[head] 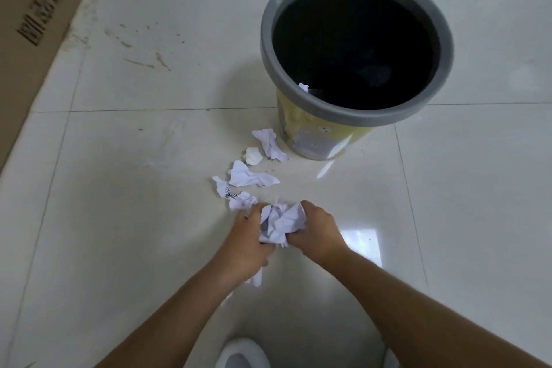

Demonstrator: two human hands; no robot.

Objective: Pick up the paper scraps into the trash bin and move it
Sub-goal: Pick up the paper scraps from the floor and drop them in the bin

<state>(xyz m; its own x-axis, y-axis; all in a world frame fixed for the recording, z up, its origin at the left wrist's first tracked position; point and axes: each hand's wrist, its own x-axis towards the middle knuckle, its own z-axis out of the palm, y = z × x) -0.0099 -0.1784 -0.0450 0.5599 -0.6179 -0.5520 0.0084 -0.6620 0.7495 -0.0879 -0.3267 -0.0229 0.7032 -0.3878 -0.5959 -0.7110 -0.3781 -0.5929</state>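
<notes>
You had a crumpled wad of paper (280, 224) pressed between both hands, low over the floor (134, 218) and well short of the trash bin (355, 48). Your left hand (249, 240) was curled shut on its near-left side, and a further strip of paper poked out under that palm; your right hand (318, 231) was closed on the wad's other side. Squeezing from two sides looked like a way to bunch several pieces into one load, so that fewer trips to the bin were needed.

Loose scraps lay in a ragged line from the wad toward the bin. A printed scrap (236, 196) sat just beside your left knuckles, a larger white scrap (249, 176) lay a little nearer the bin, a small ball (254, 155) nearer again, and a long scrap (270, 143) lay just beside the bin's base. One white piece (304, 86) showed inside the bin against its near rim.

The bin stood upright with its mouth open, close enough to the scraps for easy dropping. I judged the gathering partly done and the moving of the bin not begun. A cardboard box (33, 39) lay flat, far left of the bin.
</notes>
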